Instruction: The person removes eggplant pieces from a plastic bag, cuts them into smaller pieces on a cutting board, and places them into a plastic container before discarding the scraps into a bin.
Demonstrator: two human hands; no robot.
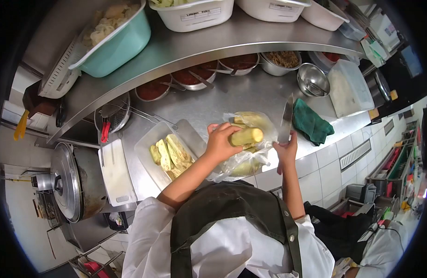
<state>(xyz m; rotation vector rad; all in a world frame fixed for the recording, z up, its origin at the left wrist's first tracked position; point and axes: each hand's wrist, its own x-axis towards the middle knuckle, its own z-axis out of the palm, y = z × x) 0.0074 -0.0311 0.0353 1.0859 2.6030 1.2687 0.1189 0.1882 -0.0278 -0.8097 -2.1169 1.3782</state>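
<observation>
My left hand (221, 142) is wrapped round a thick, pale yellow-green piece of what looks like peeled eggplant (250, 136), its cut end facing right. Beneath it an opened clear plastic bag (264, 160) holds more such pieces. My right hand (286, 150) grips a kitchen knife (285, 121) by its handle, the broad blade pointing away from me, apart from the eggplant. Left of the bag, a translucent plastic tub (146, 150) contains several long cut pieces (172, 155). A green cloth (312, 123) lies just right of the knife.
Bowls of red sauce (152, 91) line the back under a steel shelf (199, 51) carrying labelled tubs (195, 16). A white cutting board (116, 173) and a large lidded pot (67, 183) are left. At right sit a metal bowl (313, 79) and another person's white sleeve (385, 245).
</observation>
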